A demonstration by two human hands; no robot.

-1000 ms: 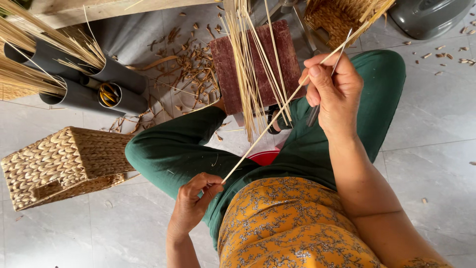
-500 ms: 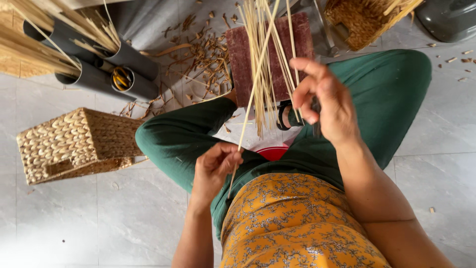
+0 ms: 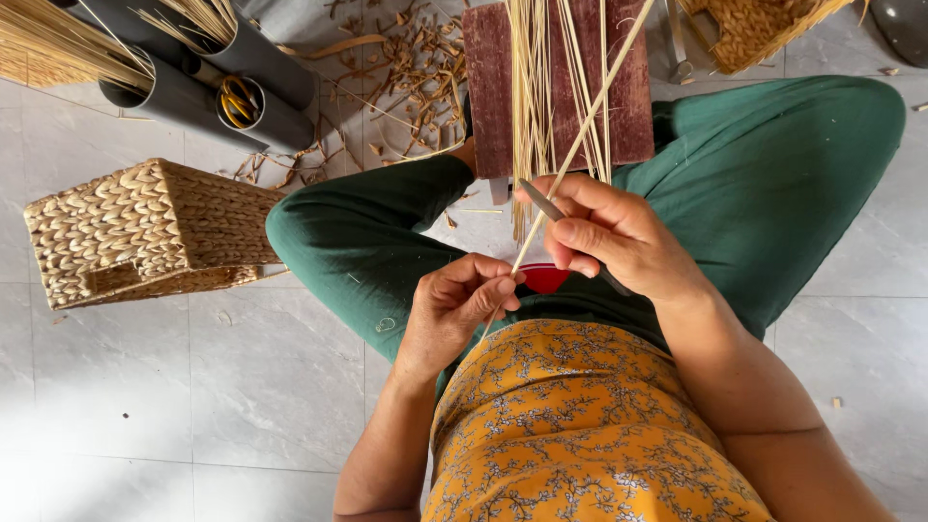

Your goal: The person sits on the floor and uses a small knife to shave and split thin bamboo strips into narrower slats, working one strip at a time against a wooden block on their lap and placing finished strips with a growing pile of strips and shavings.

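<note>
My left hand (image 3: 454, 302) pinches the lower end of a long thin pale reed strip (image 3: 592, 121) over my lap. The strip slants up and right, across a dark red board (image 3: 633, 106). My right hand (image 3: 619, 237) is closed on a small knife (image 3: 541, 199); its grey blade lies against the strip just above my left fingers. A bundle of loose reeds (image 3: 530, 97) rests on the board. I sit cross-legged in green trousers (image 3: 358, 242) and an orange patterned top.
A woven box-shaped basket (image 3: 135, 232) lies at the left on the tiled floor. Grey tubes (image 3: 184, 82) holding straw and yellow-handled scissors (image 3: 237, 97) lie at the top left. Shavings (image 3: 406, 68) litter the floor ahead. Another woven basket (image 3: 764, 34) sits top right.
My right hand has come down from the upper right to meet my left hand, bringing the knife blade onto the strip. My left hand has risen slightly.
</note>
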